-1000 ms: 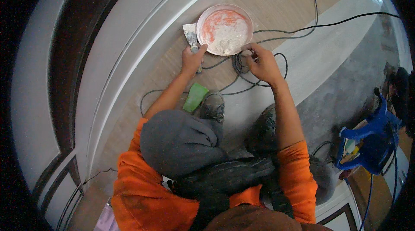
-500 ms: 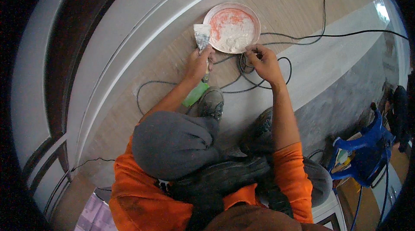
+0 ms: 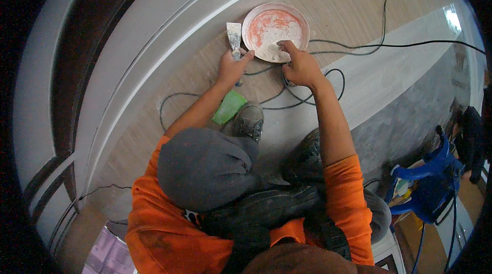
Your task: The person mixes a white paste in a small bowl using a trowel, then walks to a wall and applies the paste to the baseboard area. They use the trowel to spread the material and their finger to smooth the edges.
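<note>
My left hand (image 3: 233, 66) is closed round the handle of a putty knife (image 3: 234, 35). The wide metal blade points up and away from me, smeared with pale filler, and the left thumb reaches to the rim of a shallow round bowl (image 3: 247, 14). Reddish inside, the bowl holds a whitish paste or powder (image 3: 269, 48), heaped on its near side. At the bowl's near right rim is my right hand (image 3: 302, 66). Its fingertips bend over the rim onto the whitish stuff, while the thumb stays outside, so the rim lies between them.
A dark cable (image 3: 328, 71) loops over the floor just below the bowl and runs off right. By my left shoe (image 3: 249, 120) lies a green flat piece (image 3: 229, 107). A white panelled wall (image 3: 148, 59) curves along the left. At lower right stands a blue plastic stool (image 3: 430, 187).
My right hand has moved from outside the rim to reach over it, fingertips inside the bowl. The putty knife has shifted slightly up and left, still in my left hand.
</note>
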{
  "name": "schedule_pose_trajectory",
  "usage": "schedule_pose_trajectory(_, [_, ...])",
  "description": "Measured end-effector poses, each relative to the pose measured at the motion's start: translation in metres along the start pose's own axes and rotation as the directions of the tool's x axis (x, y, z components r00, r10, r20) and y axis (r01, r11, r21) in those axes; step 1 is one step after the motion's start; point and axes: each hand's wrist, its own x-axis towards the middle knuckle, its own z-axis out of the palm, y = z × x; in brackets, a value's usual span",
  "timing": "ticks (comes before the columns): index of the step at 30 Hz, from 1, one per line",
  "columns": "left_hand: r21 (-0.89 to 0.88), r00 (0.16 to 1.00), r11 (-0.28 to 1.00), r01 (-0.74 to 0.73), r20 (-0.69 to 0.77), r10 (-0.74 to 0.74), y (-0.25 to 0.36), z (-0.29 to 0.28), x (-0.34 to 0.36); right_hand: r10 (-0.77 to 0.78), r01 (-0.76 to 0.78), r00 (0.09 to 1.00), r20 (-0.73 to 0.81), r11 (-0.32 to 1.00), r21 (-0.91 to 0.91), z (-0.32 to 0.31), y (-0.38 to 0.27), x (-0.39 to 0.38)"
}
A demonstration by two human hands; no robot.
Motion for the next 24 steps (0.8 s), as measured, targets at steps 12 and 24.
schedule_pose_trajectory(12, [0.060, 0.999, 0.997, 0.045, -0.032, -0.043, 0.007, 0.005, -0.002, 0.064, -0.049, 0.986, 0.155, 0.993, -0.104, 0.010, -0.003, 0.006])
schedule_pose_trajectory(24, [0.091, 1.000, 0.996, -0.012, -0.022, 0.014, 0.008, 0.002, -0.004, 0.089, -0.128, 0.990, 0.113, 0.899, 0.418, 0.007, 0.008, 0.014])
